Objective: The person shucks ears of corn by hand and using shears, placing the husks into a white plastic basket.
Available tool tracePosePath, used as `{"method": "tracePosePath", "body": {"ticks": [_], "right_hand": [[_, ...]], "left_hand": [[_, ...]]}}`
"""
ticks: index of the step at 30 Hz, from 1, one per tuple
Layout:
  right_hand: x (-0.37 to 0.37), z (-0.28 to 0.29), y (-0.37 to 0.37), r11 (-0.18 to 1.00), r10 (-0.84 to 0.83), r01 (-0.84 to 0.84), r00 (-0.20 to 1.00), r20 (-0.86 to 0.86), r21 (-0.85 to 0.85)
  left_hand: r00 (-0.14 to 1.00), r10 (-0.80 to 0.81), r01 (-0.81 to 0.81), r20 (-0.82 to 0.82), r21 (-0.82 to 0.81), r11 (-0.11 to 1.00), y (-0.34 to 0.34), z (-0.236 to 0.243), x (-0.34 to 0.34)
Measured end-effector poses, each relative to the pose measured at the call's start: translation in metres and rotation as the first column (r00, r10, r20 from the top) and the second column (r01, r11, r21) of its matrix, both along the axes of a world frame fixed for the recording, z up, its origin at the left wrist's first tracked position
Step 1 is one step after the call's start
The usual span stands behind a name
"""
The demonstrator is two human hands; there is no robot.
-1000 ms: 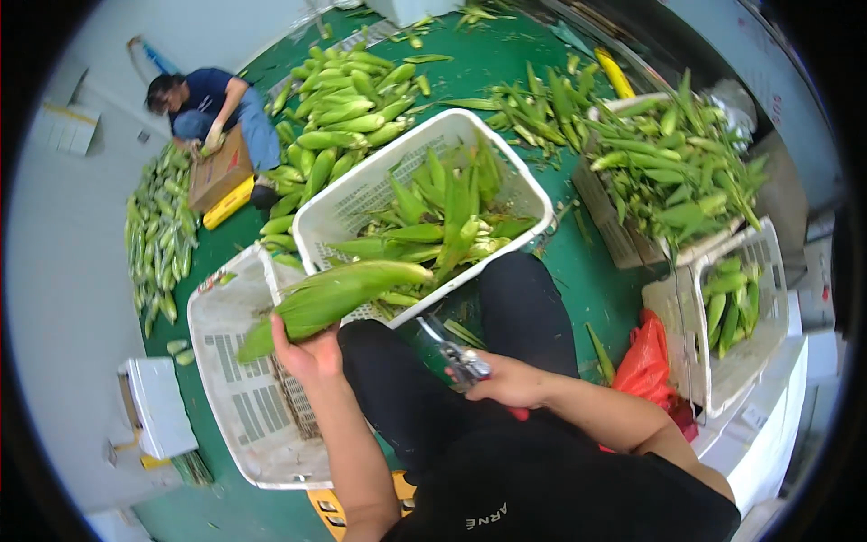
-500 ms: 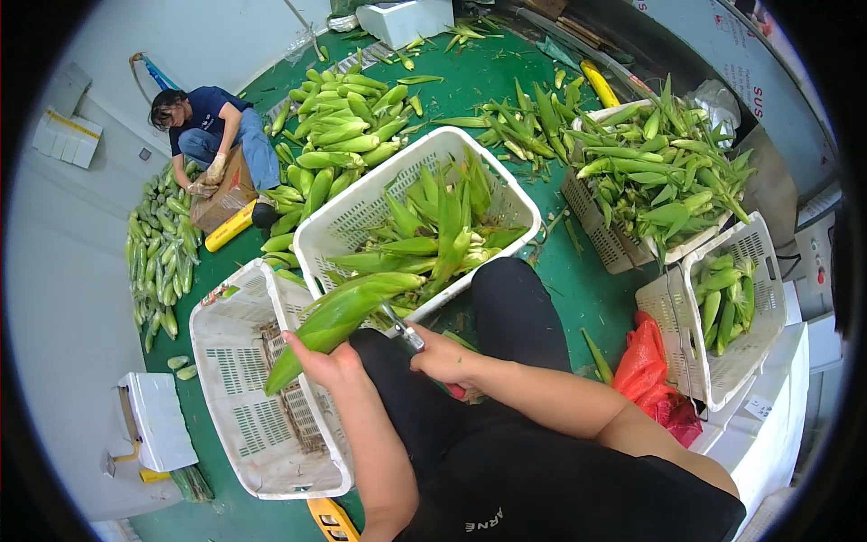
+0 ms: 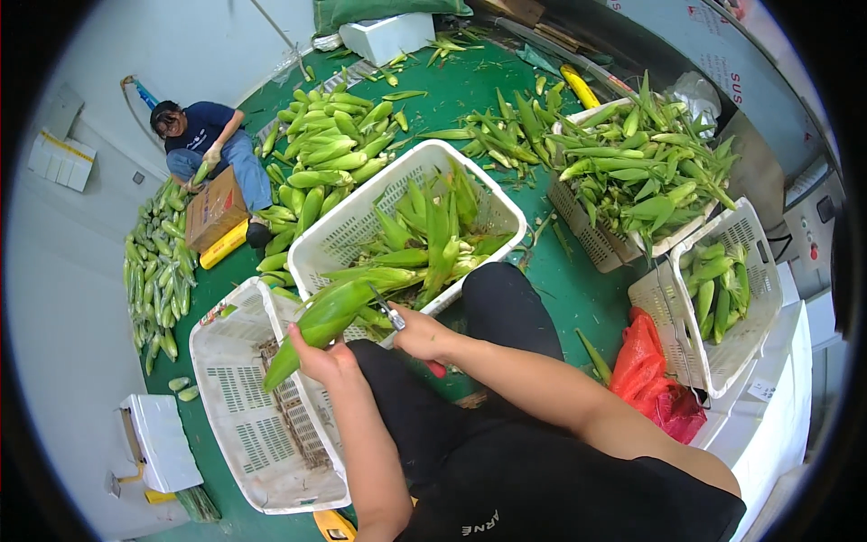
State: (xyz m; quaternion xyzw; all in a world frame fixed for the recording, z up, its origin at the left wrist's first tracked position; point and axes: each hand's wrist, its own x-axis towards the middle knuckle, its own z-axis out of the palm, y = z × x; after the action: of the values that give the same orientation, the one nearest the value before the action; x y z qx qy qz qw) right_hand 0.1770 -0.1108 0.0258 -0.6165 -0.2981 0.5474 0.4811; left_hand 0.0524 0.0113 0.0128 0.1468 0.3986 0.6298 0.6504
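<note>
My left hand (image 3: pixel 323 359) is wrapped round a green ear of corn (image 3: pixel 327 316) in its husk, tilted with one end up and to the right. In my right hand (image 3: pixel 423 336) is a pair of pruning shears (image 3: pixel 395 319) with a red handle end showing below the palm. Their metal blades are at the ear's upper end; whether they grip it I cannot tell. Just beyond stands a white crate (image 3: pixel 497 194) holding husk leaves and cut pieces. To the left, below the ear, is a second white crate (image 3: pixel 212 348) with dirt on its inner wall.
A corn pile (image 3: pixel 334 135) lies beyond the crates. At right stand a crate heaped with husks (image 3: pixel 578 212), a crate with several ears (image 3: pixel 763 271) and a red bag (image 3: pixel 641 361). At far left, another person (image 3: pixel 203 126) handles a green vegetable by a cardboard box (image 3: pixel 217 210).
My right hand and the shears have moved slightly up and left, bringing the blades to the ear's upper end. The other person's hand has risen with a green vegetable. The view has shifted slightly.
</note>
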Motion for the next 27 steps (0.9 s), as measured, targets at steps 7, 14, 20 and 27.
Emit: {"method": "tracePosePath", "body": {"ticks": [7, 14, 20, 27], "right_hand": [[-0.013, -0.060, 0.043, 0.947, -0.312, 0.294, 0.937, -0.158, -0.127], [0.039, -0.044, -0.048, 0.968, -0.081, -0.098, 0.754, -0.652, -0.233], [0.191, -0.037, -0.080, 0.903, -0.155, 0.410, 0.589, 0.793, -0.128], [0.229, -0.131, -0.011, 0.688, -0.073, 0.671, 0.442, 0.894, -0.276]], "left_hand": [[0.995, -0.101, 0.101, -0.006, 0.013, 0.995, 0.015, -0.013, 0.022], [0.998, 0.019, -0.015, -0.057, 0.079, 0.997, 0.027, -0.018, 0.006], [0.993, 0.055, -0.042, -0.101, 0.129, 0.991, 0.018, 0.007, 0.012], [0.996, -0.088, 0.089, -0.011, 0.131, 0.987, -0.004, 0.003, 0.006]]}}
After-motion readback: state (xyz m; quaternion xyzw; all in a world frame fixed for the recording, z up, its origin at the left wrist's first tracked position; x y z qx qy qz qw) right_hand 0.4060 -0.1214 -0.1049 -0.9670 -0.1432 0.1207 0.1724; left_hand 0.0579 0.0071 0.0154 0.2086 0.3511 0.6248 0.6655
